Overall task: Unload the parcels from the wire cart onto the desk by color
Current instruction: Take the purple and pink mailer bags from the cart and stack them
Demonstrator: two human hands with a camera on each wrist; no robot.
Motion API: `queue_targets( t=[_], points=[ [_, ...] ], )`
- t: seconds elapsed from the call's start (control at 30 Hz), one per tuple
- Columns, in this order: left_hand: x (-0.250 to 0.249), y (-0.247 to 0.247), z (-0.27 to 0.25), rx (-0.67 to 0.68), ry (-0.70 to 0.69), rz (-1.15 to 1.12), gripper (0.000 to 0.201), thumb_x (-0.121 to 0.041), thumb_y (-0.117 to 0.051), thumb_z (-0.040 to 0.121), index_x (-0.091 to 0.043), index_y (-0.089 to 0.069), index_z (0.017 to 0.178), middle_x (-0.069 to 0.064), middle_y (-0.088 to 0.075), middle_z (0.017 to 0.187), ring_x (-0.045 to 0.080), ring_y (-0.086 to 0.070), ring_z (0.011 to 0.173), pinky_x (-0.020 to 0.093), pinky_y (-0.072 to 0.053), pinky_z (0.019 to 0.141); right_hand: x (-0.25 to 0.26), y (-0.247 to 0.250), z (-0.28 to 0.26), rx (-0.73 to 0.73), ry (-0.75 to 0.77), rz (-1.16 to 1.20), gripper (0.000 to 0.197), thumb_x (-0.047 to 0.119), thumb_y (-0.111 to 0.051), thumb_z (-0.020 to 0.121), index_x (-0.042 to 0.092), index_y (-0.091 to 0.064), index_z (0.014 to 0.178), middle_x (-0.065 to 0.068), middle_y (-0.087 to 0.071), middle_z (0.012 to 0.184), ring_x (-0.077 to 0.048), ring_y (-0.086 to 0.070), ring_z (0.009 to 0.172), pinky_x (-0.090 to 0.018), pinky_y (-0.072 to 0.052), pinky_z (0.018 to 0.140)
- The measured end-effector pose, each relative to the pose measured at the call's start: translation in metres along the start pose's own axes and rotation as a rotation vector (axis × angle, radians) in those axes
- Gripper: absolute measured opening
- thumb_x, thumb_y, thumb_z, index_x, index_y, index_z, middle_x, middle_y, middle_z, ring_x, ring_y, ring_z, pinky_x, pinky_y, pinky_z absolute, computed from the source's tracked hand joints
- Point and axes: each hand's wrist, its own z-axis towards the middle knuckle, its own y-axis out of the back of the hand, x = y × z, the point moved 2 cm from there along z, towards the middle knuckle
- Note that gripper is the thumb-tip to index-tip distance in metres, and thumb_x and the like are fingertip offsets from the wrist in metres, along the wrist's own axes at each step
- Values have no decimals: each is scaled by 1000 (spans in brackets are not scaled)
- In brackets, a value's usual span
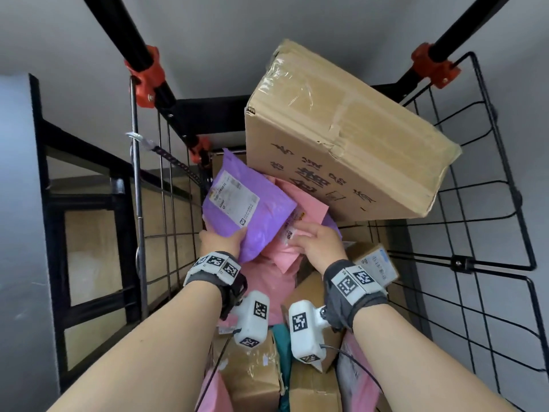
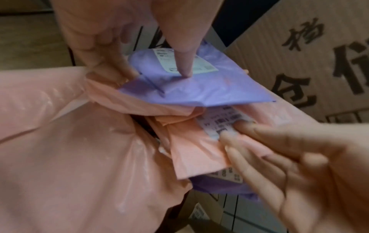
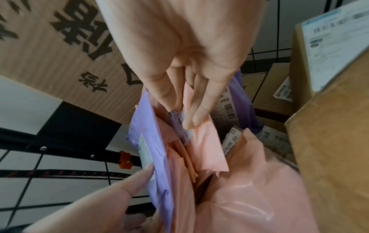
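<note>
Both hands reach down into the wire cart (image 1: 487, 185), a black grid basket with orange clamps (image 1: 147, 72) on its upright black poles. The left hand (image 1: 219, 240) grips the lower edge of a purple parcel (image 1: 246, 209), thumb pressed on its face just below the white label, fingers curled behind it. Just right of it, the right hand (image 1: 319, 243) pinches a small pink parcel (image 1: 300, 209) at its label, fingers curled over the top edge. Under both hands lies a larger pink parcel (image 2: 60, 149), and nearer the wrists are brown boxes and more pink bags. Beyond the right hand a big taped cardboard box (image 1: 341, 138) with black printed characters leans tilted across the cart. Left of the left hand stands a black-framed shelf unit (image 1: 86, 233) with pale wood panels. Plain grey walls (image 1: 208, 22) surround the cart.
</note>
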Motion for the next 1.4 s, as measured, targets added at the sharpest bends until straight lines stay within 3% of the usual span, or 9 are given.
queue_targets(
  t=[0.13, 0.2, 0.3, 0.43, 0.6, 0.77, 0.87, 1.03, 1.4],
  points=[
    [-1, 3, 0, 65, -53, -21, 37, -17, -73, 70, 3, -61, 99, 15, -55, 85, 28, -51, 67, 24, -38, 52, 1, 21, -12, -69, 16, -70, 26, 2, -69, 74, 24, -71, 85, -1, -67, 97, -16, -64, 95, -27, -49, 88],
    [-2, 6, 0, 55, -92, -8, 7, -7, -63, 79, -3, -58, 78, 13, -55, 74, 28, -48, 64, 23, -38, 56, 0, 34, -18, -132, 29, -106, 22, 2, -73, 72, 23, -67, 72, 2, -65, 87, -15, -61, 89, -23, -46, 81],
    [1, 8, -4, 45, -122, -20, 19, -2, -58, 75, -11, -49, 61, 7, -48, 57, 27, -45, 56, 28, -38, 60, -3, 52, -28, -201, 27, -154, 29, 2, -76, 70, 25, -59, 64, 5, -62, 80, -20, -64, 89, -34, -52, 87],
    [0, 12, -24, 94, -128, -87, 15, 6, -53, 72, -7, -52, 64, 7, -50, 47, 21, -42, 39, 20, -33, 49, 0, 75, -49, -215, 48, -221, 30, -1, -73, 73, 21, -53, 74, 0, -62, 90, -25, -67, 86, -40, -56, 79],
    [-4, 25, -61, 92, -207, -90, 13, 6, -52, 73, -6, -55, 70, 10, -56, 56, 26, -54, 54, 27, -43, 58, 3, 99, -88, -282, 83, -273, 57, 3, -73, 72, 30, -48, 117, -6, -64, 104, -27, -63, 94, -45, -54, 85],
    [-9, 42, -104, 126, -294, -108, 9, -7, -54, 55, -10, -53, 63, 12, -58, 58, 29, -57, 62, 33, -44, 63, 5, 114, -131, -312, 135, -270, 96, 1, -72, 73, 37, -21, 146, -6, -54, 134, -28, -54, 119, -43, -44, 102],
    [-14, 54, -134, 152, -380, -106, 16, -13, -49, 47, -12, -52, 63, 11, -58, 58, 26, -54, 57, 33, -46, 62, 10, 122, -155, -347, 165, -282, 88, 5, -74, 73, 27, -28, 145, -6, -55, 134, -27, -53, 121, -36, -42, 101],
    [-25, 85, -178, 135, -517, -209, 27, -13, -56, 86, -14, -42, 63, 5, -45, 59, 15, -44, 43, 18, -40, 40, 25, 126, -193, -437, 253, -234, 72, 10, -73, 76, 21, -39, 138, -6, -58, 128, -26, -55, 117, -35, -44, 97],
    [10, 248, -222, -169, -727, -402, 31, -22, -56, 91, -15, -42, 64, 6, -46, 63, 21, -45, 55, 35, -46, 62, 112, 45, -305, -439, 667, -216, 63, 15, -77, 74, 17, -50, 131, -4, -62, 119, -25, -58, 110, -30, -43, 93]
  ],
)
